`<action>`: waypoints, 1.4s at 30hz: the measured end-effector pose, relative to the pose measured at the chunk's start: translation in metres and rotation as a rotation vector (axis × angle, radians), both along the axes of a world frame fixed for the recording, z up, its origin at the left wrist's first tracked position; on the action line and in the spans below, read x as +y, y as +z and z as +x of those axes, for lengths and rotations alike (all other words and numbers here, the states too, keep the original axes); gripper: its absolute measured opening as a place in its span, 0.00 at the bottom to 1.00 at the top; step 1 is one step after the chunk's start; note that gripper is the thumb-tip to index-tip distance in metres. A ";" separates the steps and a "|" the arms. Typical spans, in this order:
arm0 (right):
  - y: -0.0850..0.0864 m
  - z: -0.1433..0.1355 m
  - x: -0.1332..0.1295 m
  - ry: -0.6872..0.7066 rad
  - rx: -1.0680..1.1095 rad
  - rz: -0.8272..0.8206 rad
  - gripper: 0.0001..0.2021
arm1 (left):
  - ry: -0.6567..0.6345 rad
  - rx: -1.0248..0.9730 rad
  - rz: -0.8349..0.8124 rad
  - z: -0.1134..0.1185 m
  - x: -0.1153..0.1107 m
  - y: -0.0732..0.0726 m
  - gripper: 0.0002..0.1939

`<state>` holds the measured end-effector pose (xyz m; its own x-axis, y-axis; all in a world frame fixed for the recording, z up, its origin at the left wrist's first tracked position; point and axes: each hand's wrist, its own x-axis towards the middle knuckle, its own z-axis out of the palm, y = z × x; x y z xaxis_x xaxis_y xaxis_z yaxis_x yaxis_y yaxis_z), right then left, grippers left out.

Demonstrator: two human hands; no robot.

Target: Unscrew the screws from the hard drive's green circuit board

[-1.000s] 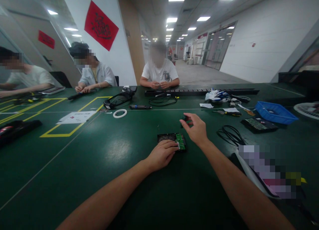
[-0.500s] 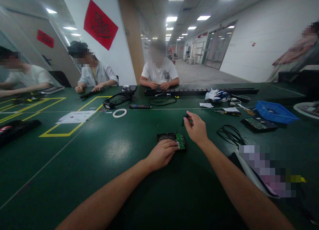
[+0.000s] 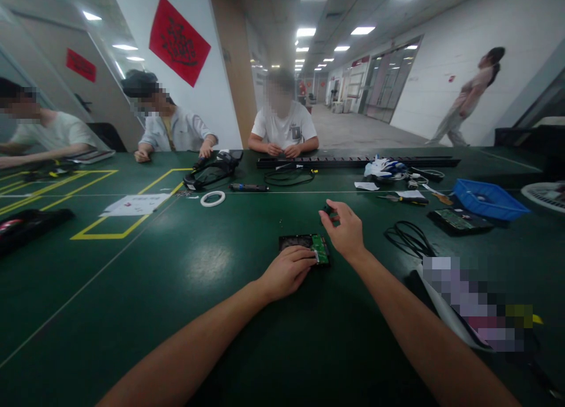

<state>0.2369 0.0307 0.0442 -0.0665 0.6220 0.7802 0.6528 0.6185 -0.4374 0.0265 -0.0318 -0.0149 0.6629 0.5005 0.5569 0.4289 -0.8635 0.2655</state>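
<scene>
drive point(image 3: 304, 242): flat on bench point(image 3: 176, 289), pcb side up, just in front of wearer. left hand point(image 3: 286, 272): pressed on it, fingers spread, steadying. right hand point(image 3: 346, 227): pinching small dark tool point(image 3: 327, 209) beyond drive's far corner.

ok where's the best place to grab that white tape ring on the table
Probably pinch the white tape ring across its band, one finger inside the open centre and the thumb outside, coming straight down from above. It lies flat on the green table, so there is no edge to get under from the side.
</scene>
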 end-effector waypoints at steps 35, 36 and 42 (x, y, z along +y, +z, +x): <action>0.001 0.004 -0.001 -0.027 -0.064 0.025 0.17 | -0.001 -0.007 0.002 0.000 -0.001 0.002 0.18; 0.001 0.004 -0.001 -0.038 -0.079 0.026 0.17 | 0.000 -0.008 0.001 0.000 -0.001 0.002 0.18; 0.009 0.004 -0.004 -0.087 -0.155 0.030 0.16 | -0.008 0.006 -0.005 0.000 0.000 0.001 0.18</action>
